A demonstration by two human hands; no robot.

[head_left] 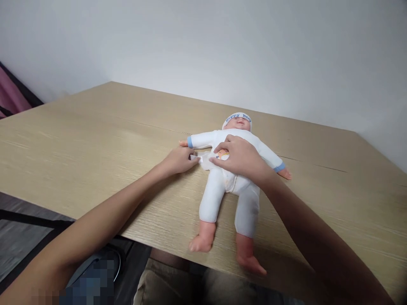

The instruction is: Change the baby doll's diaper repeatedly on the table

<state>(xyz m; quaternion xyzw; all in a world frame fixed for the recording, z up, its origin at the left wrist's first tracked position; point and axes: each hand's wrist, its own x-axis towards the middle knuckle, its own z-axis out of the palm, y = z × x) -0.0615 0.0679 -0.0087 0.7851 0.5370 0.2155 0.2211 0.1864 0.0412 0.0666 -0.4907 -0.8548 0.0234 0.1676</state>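
White-clothed, the doll [246, 205] lies on our bench [79, 135]; our left hand [180, 161] clamps its fingers on a flap [206, 162], our right hand [241, 156] holds fingers apart over the belly [223, 156].

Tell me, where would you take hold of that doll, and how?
I'd take the doll by its torso, just below the armpits, with a hand from each side. It lies on its back with its arms spread outward, which should leave room there. The right hand is over the belly, so it would probably need to shift outward.
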